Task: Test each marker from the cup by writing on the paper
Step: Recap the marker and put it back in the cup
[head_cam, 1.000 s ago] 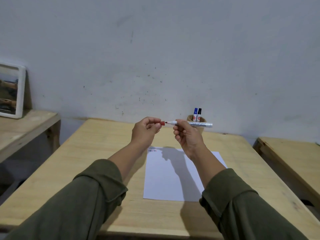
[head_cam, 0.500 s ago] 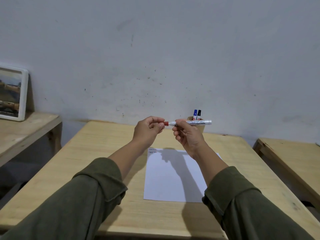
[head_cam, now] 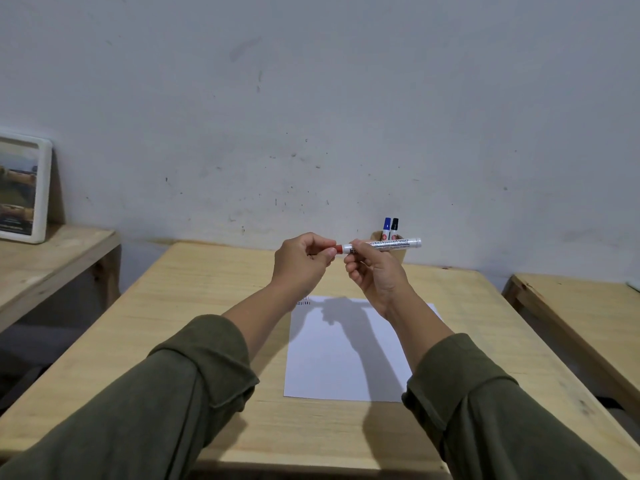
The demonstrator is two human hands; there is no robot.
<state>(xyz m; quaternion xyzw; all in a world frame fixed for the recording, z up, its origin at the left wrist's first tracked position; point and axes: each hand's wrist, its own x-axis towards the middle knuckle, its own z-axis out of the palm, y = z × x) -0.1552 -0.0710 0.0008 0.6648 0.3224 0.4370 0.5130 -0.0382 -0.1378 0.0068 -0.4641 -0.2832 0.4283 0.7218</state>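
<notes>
We hold a white-barrelled marker [head_cam: 388, 244] level above the wooden table [head_cam: 194, 306], both hands raised over the far end of a sheet of paper [head_cam: 332, 368]. Our right hand [head_cam: 375, 275] pinches the barrel between thumb and fingertips near its left end, so most of the printed barrel sticks out to the right of that grip, past the knuckles. Our left hand [head_cam: 301, 263] is curled closed around the red cap [head_cam: 339, 248] at the marker's left tip; only a short red band shows between the two hands, and we cannot tell whether the cap is fully seated or partly drawn off. The two hands sit almost touching, thumb to thumb.

Behind the marker's right end stands the cup [head_cam: 398, 237] at the table's far edge against the wall, with a blue-capped marker [head_cam: 386, 227] and a black-capped marker [head_cam: 394, 227] upright in it, side by side. The paper lies flat on the table below our wrists, with a small cluster of dark marks [head_cam: 304, 301] at its far left corner and the shadow of our arms across it. Olive sleeves [head_cam: 180, 386] are rolled back on both forearms. A white-framed picture [head_cam: 24, 188] leans on the wall on a bench to the left.
</notes>
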